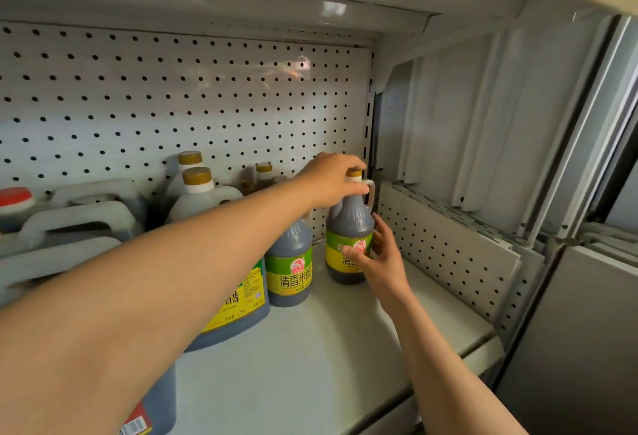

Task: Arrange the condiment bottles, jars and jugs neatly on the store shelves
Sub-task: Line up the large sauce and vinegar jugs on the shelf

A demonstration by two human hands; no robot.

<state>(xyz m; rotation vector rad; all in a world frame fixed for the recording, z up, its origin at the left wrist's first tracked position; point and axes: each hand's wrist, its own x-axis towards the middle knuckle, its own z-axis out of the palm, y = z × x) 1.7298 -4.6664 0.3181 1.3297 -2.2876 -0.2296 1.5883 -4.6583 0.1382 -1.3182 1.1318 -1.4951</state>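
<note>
Landmark is the vinegar bottle [350, 227] with the green-yellow label, standing upright on the white shelf [310, 348] near the right end, close to the pegboard back wall [172, 89].

Far left of that bottle: a red-capped bottle [15, 201], then white-handled jugs [86, 224] packed together (contents dark, labels hidden). Nearer it, two gold-capped large jugs [196, 189] one behind the other; the front one carries a yellow label and sits behind the forearm. Another gold cap [264, 168] shows further back, by the pegboard.

Just left of the landmark bottle, nearly touching it, stands a second vinegar bottle [290, 262] with the same label, upright, its top hidden by the arm.

Left hand [331, 179] reaches across from the left and sits on the landmark bottle's top, fingers curled around the neck and cap, thumb at the handle.

Right hand [376, 255] comes from below right, thumb across the label, fingers wrapped round the bottle's right side: a loose grasp on the body.

Right of the bottle: a perforated side panel [448, 248] leaning at the shelf end, grey metal uprights [569, 158] beyond.
</note>
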